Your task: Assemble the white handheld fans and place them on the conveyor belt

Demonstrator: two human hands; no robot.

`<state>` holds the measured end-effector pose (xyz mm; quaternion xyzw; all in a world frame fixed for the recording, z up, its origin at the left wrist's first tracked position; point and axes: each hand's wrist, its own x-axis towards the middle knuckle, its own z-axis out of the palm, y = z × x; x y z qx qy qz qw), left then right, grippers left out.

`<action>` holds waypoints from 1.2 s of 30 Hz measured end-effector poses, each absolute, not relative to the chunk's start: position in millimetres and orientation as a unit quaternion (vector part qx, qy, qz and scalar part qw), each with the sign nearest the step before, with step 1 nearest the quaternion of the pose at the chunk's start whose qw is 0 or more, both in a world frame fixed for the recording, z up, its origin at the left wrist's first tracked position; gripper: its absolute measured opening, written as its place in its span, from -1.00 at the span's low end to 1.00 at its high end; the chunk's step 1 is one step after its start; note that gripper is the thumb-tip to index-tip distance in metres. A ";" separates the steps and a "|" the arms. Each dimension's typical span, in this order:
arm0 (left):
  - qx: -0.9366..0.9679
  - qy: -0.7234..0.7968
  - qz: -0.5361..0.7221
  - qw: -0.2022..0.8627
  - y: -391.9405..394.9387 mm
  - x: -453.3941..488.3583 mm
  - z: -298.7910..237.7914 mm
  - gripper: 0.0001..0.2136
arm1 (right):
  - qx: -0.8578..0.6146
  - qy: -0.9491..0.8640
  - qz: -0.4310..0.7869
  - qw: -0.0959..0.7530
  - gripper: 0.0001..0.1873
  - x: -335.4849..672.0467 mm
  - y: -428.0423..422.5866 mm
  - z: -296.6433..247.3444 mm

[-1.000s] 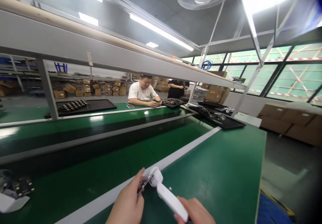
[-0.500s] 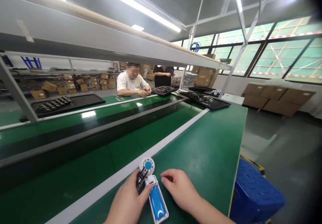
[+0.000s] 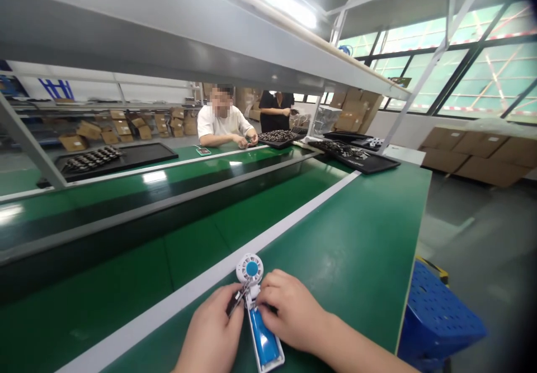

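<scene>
A white handheld fan (image 3: 240, 269) with a blue hub lies on the green bench, its handle open and pointing toward me. Inside the handle sits a blue battery (image 3: 265, 339). My left hand (image 3: 212, 325) is closed on a small dark circuit board (image 3: 233, 302) beside the fan's neck. With thumb and fingers drawn together, my right hand (image 3: 291, 308) is over the upper end of the handle, just above the battery. Whatever is between those fingertips is too small and covered to make out.
A green conveyor belt (image 3: 201, 250) runs beyond a pale rail (image 3: 289, 227). Black trays of parts (image 3: 377, 163) stand at the far end. Across the belt sits a person in white (image 3: 224, 124); another person stands behind. A blue stool (image 3: 440, 311) is at right; a shelf beam (image 3: 168, 37) hangs overhead.
My right hand has moved left from beside the fan onto its neck and the top of the handle. My left thumb has drawn back from the handle to the circuit board. The view has shifted slightly.
</scene>
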<state>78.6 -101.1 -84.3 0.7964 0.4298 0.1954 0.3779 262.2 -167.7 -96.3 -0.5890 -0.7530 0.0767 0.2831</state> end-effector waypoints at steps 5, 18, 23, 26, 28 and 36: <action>0.801 0.426 0.193 0.373 -100.9 78.9 -91.3 -0.68 | -0.595 -0.705 0.098 0.374 -0.86 254.7 -161.1 -105.3; 0.892 0.338 0.216 0.207 -110.4 76.4 -104.0 -0.70 | -0.668 -0.616 0.010 0.418 -0.91 231.4 -167.2 -107.9; 0.904 0.324 0.205 0.188 -108.1 75.4 -106.8 -0.69 | -0.664 -0.622 0.000 0.414 -0.90 231.9 -166.6 -107.3; 0.904 0.319 0.211 0.191 -107.8 75.7 -108.6 -0.68 | -0.666 -0.614 0.008 0.424 -0.89 232.3 -167.5 -107.7; 0.898 0.328 0.212 0.202 -107.6 76.0 -109.7 -0.68 | -0.670 -0.599 0.030 0.437 -0.88 232.6 -168.0 -108.2; 0.887 0.341 0.206 0.233 -106.1 73.3 -113.7 -0.70 | -0.649 -0.605 0.022 0.461 -0.90 232.3 -169.2 -109.7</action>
